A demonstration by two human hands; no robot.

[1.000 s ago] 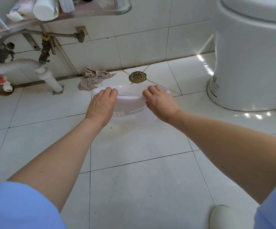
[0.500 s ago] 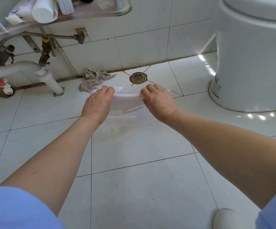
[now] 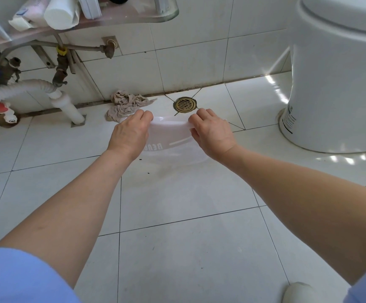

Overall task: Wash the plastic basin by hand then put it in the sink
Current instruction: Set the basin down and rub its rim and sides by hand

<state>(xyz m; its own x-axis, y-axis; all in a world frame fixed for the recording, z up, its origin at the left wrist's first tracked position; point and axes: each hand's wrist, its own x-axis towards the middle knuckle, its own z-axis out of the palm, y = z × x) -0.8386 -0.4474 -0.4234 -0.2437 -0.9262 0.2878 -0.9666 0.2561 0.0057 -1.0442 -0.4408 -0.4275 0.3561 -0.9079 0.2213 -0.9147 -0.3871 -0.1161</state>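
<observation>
A translucent white plastic basin (image 3: 170, 136) is held low over the tiled floor, tipped away from me so its underside faces the camera. My left hand (image 3: 129, 133) grips the near rim on the left, fingers curled over the edge. On the right, my right hand (image 3: 212, 132) grips the same rim. The basin's far side points toward a brass floor drain (image 3: 184, 104). The basin's inside is hidden from view. No sink is visible.
A white toilet (image 3: 339, 79) stands at the right. A crumpled beige rag (image 3: 126, 104) lies by the wall. Pipes, valves and a white drain hose (image 3: 66, 106) fill the left, under a glass shelf (image 3: 112, 16) with bottles. A wet patch (image 3: 166, 171) darkens the tile.
Both hands have tilted the basin further forward toward the drain, so less of its rim and more of its underside shows. The hands have come slightly closer together.
</observation>
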